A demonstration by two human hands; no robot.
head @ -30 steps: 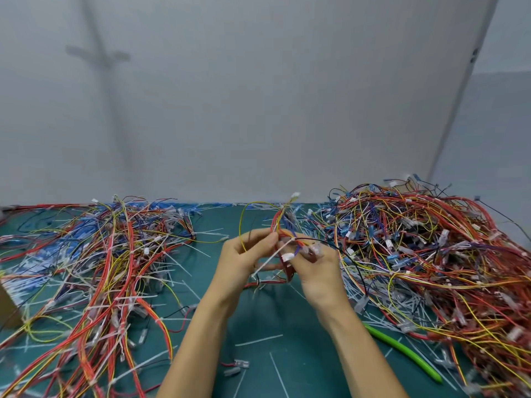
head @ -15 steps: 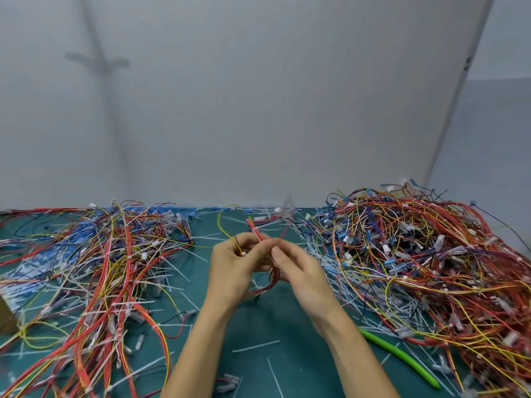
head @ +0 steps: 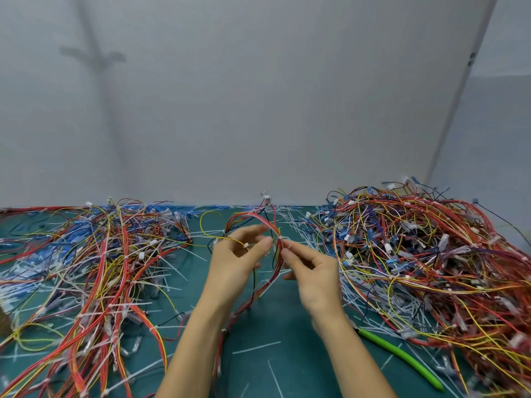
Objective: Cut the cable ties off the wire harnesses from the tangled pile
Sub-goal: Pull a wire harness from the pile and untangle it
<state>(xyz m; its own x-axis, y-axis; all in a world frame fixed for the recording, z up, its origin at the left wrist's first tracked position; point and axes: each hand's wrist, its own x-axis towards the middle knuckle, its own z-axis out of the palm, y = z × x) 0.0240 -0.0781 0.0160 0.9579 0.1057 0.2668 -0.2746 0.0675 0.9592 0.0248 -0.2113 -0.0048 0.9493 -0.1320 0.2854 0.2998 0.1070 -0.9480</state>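
Left third of the frame: a sprawling pile of red, yellow and blue wire harnesses (head: pixel 109 268) lies on the dark green worktop (head: pixel 287 363). A brown corner at the left edge (head: pixel 3 320) is cropped too much to identify.

Centre: the left hand (head: pixel 232 268) is raised with fingers nearly straight and spread. A thin yellow wire (head: pixel 209 222) lies across them, and no closed grip is visible. Between the two hands hangs the red-and-black wire harness (head: pixel 268 282), arching over the left fingertips and trailing down to the worktop. A white cable tie (head: pixel 281 240) binds it near the top. The right hand (head: pixel 313 277) is loosely curled, forefinger tip touching the harness just below that tie, thumb held apart beneath. Loose white cable tie offcuts (head: pixel 255 347) lie on the worktop below.

Right third: a green-handled tool (head: pixel 402 354) lies near the right forearm, at the foot of a larger tangled pile of multicoloured harnesses (head: pixel 431 259).
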